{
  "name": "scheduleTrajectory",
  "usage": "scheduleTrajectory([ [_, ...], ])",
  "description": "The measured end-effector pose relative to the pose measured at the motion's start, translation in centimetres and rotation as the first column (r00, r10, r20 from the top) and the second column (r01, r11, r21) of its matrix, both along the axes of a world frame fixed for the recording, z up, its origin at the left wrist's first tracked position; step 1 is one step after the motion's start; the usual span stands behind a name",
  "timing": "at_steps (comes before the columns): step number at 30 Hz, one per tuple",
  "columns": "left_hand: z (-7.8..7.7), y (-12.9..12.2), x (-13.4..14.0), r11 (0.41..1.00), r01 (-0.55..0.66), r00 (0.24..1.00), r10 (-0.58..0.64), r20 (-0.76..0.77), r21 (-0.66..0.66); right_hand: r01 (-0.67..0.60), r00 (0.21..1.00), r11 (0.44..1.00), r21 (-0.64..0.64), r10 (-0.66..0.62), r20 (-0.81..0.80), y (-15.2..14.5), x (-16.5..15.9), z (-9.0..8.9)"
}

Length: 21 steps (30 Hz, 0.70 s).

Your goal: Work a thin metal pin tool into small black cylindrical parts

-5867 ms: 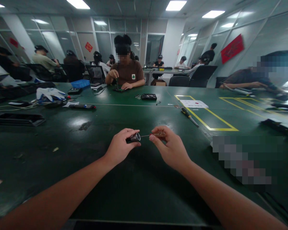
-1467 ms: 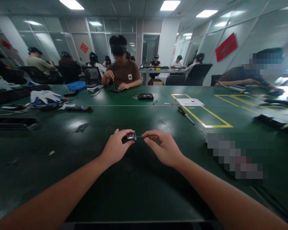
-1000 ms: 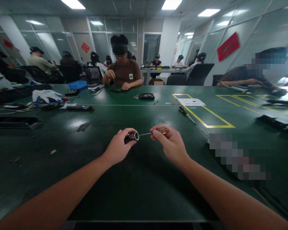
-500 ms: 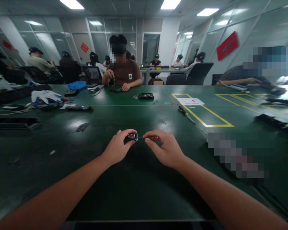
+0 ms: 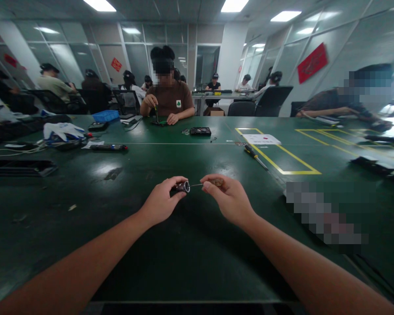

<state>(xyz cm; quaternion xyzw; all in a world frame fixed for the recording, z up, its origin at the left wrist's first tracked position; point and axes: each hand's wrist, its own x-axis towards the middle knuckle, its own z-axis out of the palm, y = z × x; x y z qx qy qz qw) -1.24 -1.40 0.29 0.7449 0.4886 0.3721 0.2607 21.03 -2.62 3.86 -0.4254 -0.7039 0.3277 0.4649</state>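
My left hand (image 5: 160,199) is closed around a short dark cylinder (image 5: 183,187). Its silver-rimmed open end faces right, while the rest hides behind my fingers. Between thumb and fingers, my right hand (image 5: 228,197) grips a small screwdriver (image 5: 217,182) with a brownish, see-through handle. The thin metal shaft points left at the cylinder's open end. Its tip is at or close to the rim; I cannot tell whether it touches. Both hands are above the green table, near its middle.
A yellow-black screwdriver (image 5: 255,156) lies beyond my right hand, beside yellow tape and a paper sheet (image 5: 262,139). A blurred-out long object (image 5: 321,214) lies right. White-blue gloves (image 5: 62,132) and a black tray (image 5: 21,168) are left. A co-worker (image 5: 170,96) sits opposite.
My right hand has drawn slightly right and up with the screwdriver, so more of its shaft and handle shows. The cylinder in my left hand has barely moved.
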Motion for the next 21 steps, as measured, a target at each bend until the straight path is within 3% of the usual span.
scheduleTrajectory([
  [4,0.2,-0.1,0.1,1.0,0.014,1.0,-0.014,0.018,0.008,-0.08,0.908,0.954,-0.288,-0.049,-0.416,1.5,0.2,-0.7],
  [7,0.2,-0.1,0.1,1.0,0.018,1.0,-0.018,0.025,0.006,-0.13,0.851,0.919,-0.371,-0.089,-0.518,2.0,0.2,-1.2],
  [14,-0.2,0.2,0.1,1.0,0.017,0.999,-0.016,0.052,-0.019,0.004,0.952,0.994,-0.111,-0.038,-0.304,0.7,0.0,-0.2],
  [21,0.0,-0.1,0.1,1.0,0.017,0.998,-0.016,0.06,-0.012,0.001,0.991,0.997,-0.075,-0.011,-0.134,0.7,0.2,-0.6],
])
